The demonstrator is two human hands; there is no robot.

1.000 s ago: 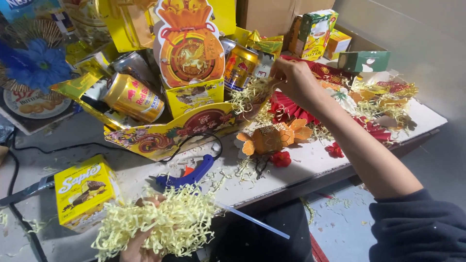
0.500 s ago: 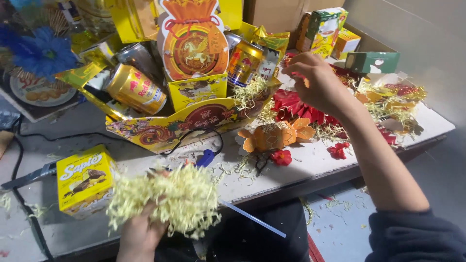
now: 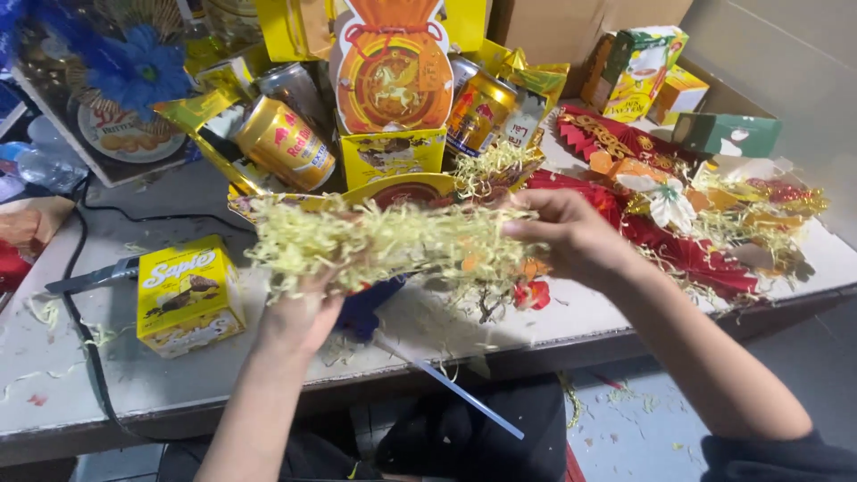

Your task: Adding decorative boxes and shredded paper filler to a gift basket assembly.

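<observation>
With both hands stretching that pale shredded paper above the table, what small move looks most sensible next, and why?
Probably lowering the shredded paper toward the gift arrangement behind it: the left hand and right hand hold it spread out, just in front of the cans and boxes.

1. Grey worktable, scuffed, strewn with stray paper shreds.
2. Yellow snack box at left, black cable alongside.
3. Red paper decorations at right, green box behind.

The shred looks like thin, matt, crinkled paper strips. The cans are glossy metal, and the yellow box is smooth printed card. The table looks dull and scuffed.
</observation>
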